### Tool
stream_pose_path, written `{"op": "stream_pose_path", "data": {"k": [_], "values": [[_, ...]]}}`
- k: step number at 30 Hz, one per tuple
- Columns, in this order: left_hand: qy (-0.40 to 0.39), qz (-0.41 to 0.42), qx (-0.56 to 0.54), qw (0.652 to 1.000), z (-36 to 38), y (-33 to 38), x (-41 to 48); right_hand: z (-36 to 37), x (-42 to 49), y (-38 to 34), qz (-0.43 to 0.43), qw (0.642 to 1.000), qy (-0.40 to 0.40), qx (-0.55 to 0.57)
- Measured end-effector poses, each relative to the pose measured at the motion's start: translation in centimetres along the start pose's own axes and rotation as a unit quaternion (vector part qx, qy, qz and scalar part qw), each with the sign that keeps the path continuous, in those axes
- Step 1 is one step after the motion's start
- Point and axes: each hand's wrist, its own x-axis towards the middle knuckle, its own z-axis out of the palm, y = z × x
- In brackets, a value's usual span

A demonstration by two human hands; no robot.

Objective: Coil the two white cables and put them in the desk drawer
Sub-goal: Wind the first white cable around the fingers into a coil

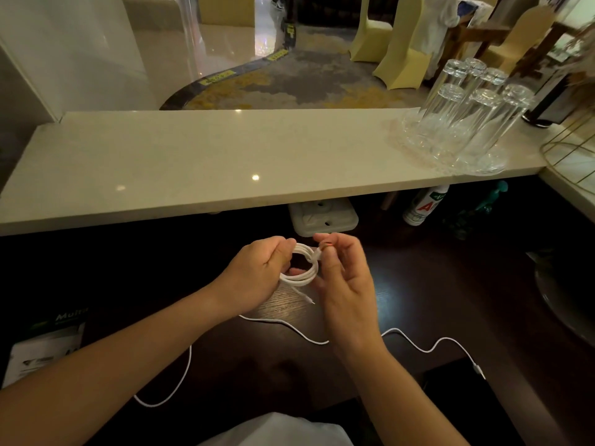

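A white cable wound into a small coil hangs above the dark wooden desk. My left hand grips the coil's left side. My right hand pinches the cable's end at the coil's top right, wrapped across the loops. A short plug tail dangles below the coil. The second white cable lies loose and wavy across the desk beneath my forearms, its plug at the right. No drawer is in view.
A pale stone counter runs above the desk. Several upturned clear glasses stand at its right end beside a gold wire frame. A white power strip, a spray can and a box sit on the desk.
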Motion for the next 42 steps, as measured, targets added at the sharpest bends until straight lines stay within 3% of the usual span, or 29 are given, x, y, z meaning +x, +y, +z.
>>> {"op": "stream_pose_path", "data": {"k": [4,6,9,12,16,18,21,26,30,34,36,39,40,42], "values": [[-0.029,-0.019,-0.060,0.998,-0.2,0.4,-0.3,-0.6,1.1,-0.9,0.155,0.961,0.011,0.227],[-0.012,-0.006,-0.047,0.999,-0.7,0.5,-0.3,-1.3,1.4,-0.9,0.212,0.938,-0.030,0.272],[0.004,0.013,0.033,0.999,-1.5,0.3,-0.3,-2.4,1.7,-1.2,0.239,0.936,-0.122,0.228],[-0.037,0.019,0.124,0.991,-2.1,0.6,-0.2,-2.8,2.2,-1.7,0.258,0.938,-0.160,0.164],[-0.087,0.045,0.207,0.973,-2.1,1.8,0.0,-2.4,3.4,-1.7,0.238,0.945,-0.215,-0.055],[-0.092,0.048,0.213,0.972,-2.1,2.2,0.0,-2.4,3.7,-1.6,0.225,0.937,-0.248,-0.100],[-0.085,0.035,0.160,0.983,-2.2,2.2,-0.1,-2.9,3.8,-1.8,0.226,0.932,-0.275,-0.075],[-0.113,-0.043,-0.050,0.991,-1.5,1.9,-0.8,-2.9,3.3,-1.4,0.239,0.918,-0.315,0.044],[-0.116,-0.106,-0.206,0.966,-1.4,0.9,-0.7,-3.0,3.5,-0.7,0.257,0.916,-0.297,0.079],[-0.119,-0.201,-0.320,0.918,-0.4,0.4,-0.6,-2.0,2.9,1.2,0.295,0.926,-0.219,0.081],[-0.164,-0.229,-0.266,0.922,-0.6,0.0,-0.9,-2.0,2.5,1.8,0.316,0.921,-0.223,0.052],[-0.268,-0.266,-0.153,0.913,-1.8,-0.4,-1.6,-3.0,1.9,2.0,0.344,0.885,-0.313,-0.017],[-0.267,-0.278,-0.154,0.910,-2.0,-0.5,-1.6,-3.1,1.8,2.1,0.351,0.880,-0.318,-0.025],[-0.165,-0.268,-0.216,0.924,-1.3,-1.3,-1.4,-2.4,1.5,2.9,0.358,0.898,-0.254,0.019]]}}
